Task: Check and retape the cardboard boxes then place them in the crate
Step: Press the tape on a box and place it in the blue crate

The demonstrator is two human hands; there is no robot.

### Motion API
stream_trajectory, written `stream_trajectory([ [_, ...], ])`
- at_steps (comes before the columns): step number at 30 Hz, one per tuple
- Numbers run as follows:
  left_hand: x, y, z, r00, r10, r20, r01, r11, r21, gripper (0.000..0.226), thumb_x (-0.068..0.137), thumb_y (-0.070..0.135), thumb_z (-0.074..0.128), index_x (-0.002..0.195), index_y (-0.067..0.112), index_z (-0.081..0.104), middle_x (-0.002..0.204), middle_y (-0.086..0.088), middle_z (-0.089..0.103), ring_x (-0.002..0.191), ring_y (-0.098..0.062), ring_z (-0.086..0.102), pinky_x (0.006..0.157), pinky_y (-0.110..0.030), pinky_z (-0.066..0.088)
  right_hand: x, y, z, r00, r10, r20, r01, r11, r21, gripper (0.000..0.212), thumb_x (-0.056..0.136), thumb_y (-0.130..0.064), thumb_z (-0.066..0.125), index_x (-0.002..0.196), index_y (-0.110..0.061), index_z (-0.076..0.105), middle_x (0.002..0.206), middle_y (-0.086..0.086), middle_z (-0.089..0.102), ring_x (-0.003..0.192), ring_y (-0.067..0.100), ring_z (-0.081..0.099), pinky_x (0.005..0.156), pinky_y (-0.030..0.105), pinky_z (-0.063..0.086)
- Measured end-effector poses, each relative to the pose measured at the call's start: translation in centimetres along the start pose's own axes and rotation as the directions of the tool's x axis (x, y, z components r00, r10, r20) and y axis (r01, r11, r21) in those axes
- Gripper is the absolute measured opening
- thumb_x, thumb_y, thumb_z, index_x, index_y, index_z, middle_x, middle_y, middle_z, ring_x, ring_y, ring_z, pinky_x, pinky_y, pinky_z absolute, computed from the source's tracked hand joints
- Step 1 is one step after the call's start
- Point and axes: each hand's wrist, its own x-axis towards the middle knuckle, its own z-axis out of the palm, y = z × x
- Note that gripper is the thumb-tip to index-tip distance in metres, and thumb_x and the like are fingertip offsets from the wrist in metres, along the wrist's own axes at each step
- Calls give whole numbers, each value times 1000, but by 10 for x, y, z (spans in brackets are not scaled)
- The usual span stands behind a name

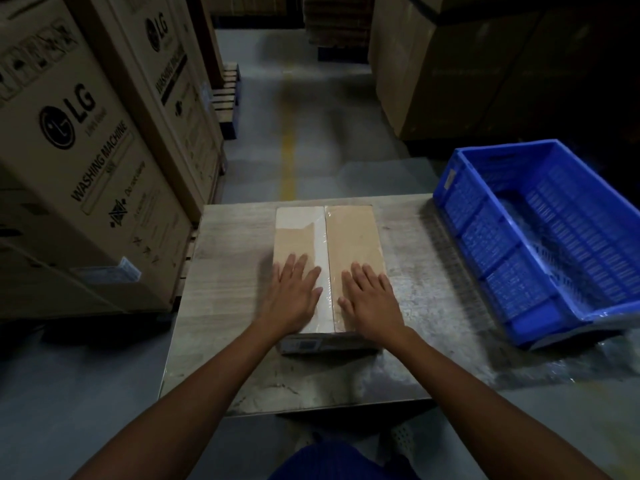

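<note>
Far off to the left of the left hand stand two tall LG washing-machine cartons [86, 150], side by side. Ahead and to the right of the right hand, well apart, rises one dim stack of plain brown cartons [467, 64].

Under both hands is one table [225, 306], its near edge below the forearms.

To the right of the right hand, well apart from it, sits one blue crate [460, 209] on the table's right end. Its long axis runs away from the person and slants slightly leftward. A sheen of clear film shows on its floor.

Directly beneath the hands lies the one cardboard box [349, 237] in view, flat on the table. Its long axis points straight away from the person, in line with the forearms. A strip of clear tape [325, 237] runs down the middle seam along that axis, passing between the two hands. The flap on the left-hand side carries a white patch.

The left hand [294, 296] lies flat on the left flap and the right hand [372, 299] flat on the right flap, both at the box's near end. Their fingers are straight and spread, pressing down and gripping nothing.

I judge the coming move to be a carry to the right: the crate lies on the right hand's side, so that hand is the nearer one, and the box must travel sideways across its own long axis.
</note>
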Motion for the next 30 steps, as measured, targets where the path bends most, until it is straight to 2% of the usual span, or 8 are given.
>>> stream_trajectory([
  [6,-11,-3,-1,997,42,-60,-43,999,-16,63,103,54,33,157,23,23,165,-9,20,151,-27,17,122,-47,11,-2,-1,-19,992,26,-122,-24,1000,17,43,100,-44,48,136,-22,51,146,4,48,131,24,45,106,43,37],
  [11,14,-15,-1,999,-27,-40,26,999,-32,71,102,60,24,160,23,9,168,-8,-5,155,-24,-7,122,-45,-5,28,4,-6,998,43,-41,-41,999,36,69,104,-56,29,161,-20,14,169,10,4,156,29,2,123,47,2],
  [13,18,-17,2,999,-34,-20,34,999,-12,72,101,63,21,160,23,9,168,-8,-3,155,-24,-5,122,-45,-4,30,6,-2,999,31,-40,-30,999,21,69,104,-57,25,161,-20,11,169,11,1,156,29,-3,123,47,-2],
  [18,32,-21,-5,998,-35,-51,41,992,119,68,101,60,24,153,18,33,159,-9,33,144,-28,31,112,-50,26,29,10,-8,1000,8,-19,-8,1000,-10,72,101,-62,19,160,-21,16,169,10,6,156,29,3,124,47,4],
  [22,51,-10,-18,987,28,-157,6,977,212,49,99,54,32,123,18,55,129,-11,53,116,-29,46,96,-48,38,40,5,-30,1000,2,-2,-2,998,-65,63,97,-61,45,145,-21,41,154,10,37,140,30,35,110,50,33],
  [24,66,-9,-22,992,36,-123,-18,989,148,51,102,52,32,135,18,50,146,-17,44,135,-34,37,111,-52,30,55,7,-42,999,24,-22,-25,999,-28,63,95,-62,49,143,-21,44,151,10,41,136,29,40,106,49,37],
  [27,76,-16,-15,1000,-4,-15,4,1000,29,67,104,57,24,159,21,17,168,-12,1,155,-30,-2,123,-53,2,75,14,-40,998,48,50,-49,999,20,73,101,-61,35,160,-21,18,169,11,8,155,32,8,122,53,15],
  [30,83,-21,-9,1000,-18,13,17,1000,13,69,103,59,23,160,21,14,168,-11,4,155,-29,1,124,-52,2,83,16,-29,994,17,103,-14,999,-30,72,104,-57,27,162,-20,6,169,12,-6,155,34,-6,123,54,3],
])
